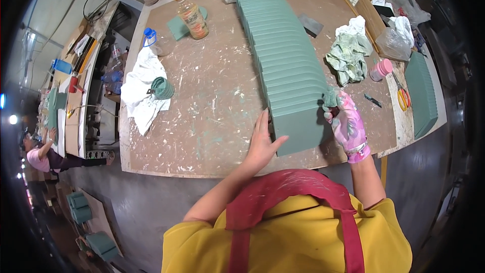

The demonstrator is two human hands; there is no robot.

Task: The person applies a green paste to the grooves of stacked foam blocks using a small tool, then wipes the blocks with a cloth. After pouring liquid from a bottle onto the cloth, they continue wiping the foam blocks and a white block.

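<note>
A long row of overlapping green panels with rounded ends runs away from me across the worktable. My left hand is bare and lies at the near left edge of the row, fingers stretched out and thumb spread over the nearest panel. On my right hand is a pink, paint-stained glove. Its fingers are closed around a green-stained wad of cloth, which is by the right edge of the near panels. The glove partly hides the wad, and I cannot make out anything else in that hand.
A crumpled stained rag, a pink-capped jar, a small dark blade-like tool and orange-handled scissors lie to the right. On the left are a green container on white cloth and an orange-capped bottle. Another person works far left.
</note>
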